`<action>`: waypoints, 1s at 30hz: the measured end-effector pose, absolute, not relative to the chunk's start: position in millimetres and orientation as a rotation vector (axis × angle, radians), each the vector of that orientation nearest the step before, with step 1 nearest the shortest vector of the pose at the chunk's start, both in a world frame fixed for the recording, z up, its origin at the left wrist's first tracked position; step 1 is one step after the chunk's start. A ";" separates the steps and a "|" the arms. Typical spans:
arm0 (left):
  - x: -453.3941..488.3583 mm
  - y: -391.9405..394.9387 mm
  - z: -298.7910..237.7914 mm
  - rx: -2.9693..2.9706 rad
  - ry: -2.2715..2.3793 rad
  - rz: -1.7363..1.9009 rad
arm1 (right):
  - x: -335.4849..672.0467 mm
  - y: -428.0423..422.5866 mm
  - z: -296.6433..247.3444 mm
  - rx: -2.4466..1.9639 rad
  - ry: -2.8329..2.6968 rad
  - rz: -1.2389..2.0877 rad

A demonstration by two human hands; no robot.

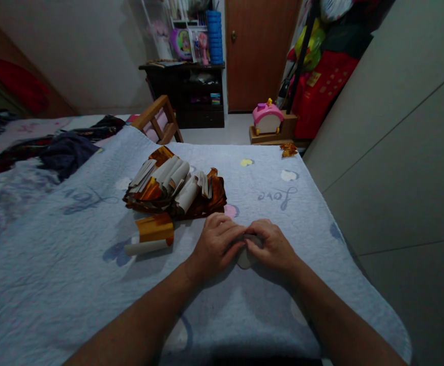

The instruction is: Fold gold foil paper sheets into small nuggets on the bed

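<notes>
My left hand (219, 244) and my right hand (269, 244) meet low over the blue patterned cloth (222, 315). Both have their fingers closed, thumbs and fingertips nearly touching. A small greyish piece (247, 258) with a rounded end shows below the thumbs; whether it is held or is part of the cloth's print I cannot tell. Beyond my left hand lies a heap of brown-gold and white sheets (178, 185), many curled or rolled. A separate gold sheet (155, 229) with a rolled white edge (148, 247) rests nearer, to the left of the hands.
Small gold crumpled pieces (288, 150) lie at the cloth's far right corner. Dark clothes (67, 152) are at the left. A wooden chair (160, 122) stands beyond the far edge, and a pale cabinet (405, 168) runs along the right side.
</notes>
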State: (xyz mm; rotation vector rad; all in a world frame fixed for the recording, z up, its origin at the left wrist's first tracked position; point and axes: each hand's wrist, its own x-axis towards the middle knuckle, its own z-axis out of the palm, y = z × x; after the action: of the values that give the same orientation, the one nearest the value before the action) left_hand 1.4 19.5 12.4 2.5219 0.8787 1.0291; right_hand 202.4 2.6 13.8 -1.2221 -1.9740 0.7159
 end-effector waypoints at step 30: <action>4.7 23.0 13.3 1.040 1.007 1.030 | 200.8 6.6 10.2 -1.153 -1.073 1.697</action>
State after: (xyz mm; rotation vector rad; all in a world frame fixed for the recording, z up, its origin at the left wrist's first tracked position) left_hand 4.7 23.0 13.3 1.0403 1.0072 1.0304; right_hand 200.8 6.6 10.2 -1.1530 -1.0731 1.6967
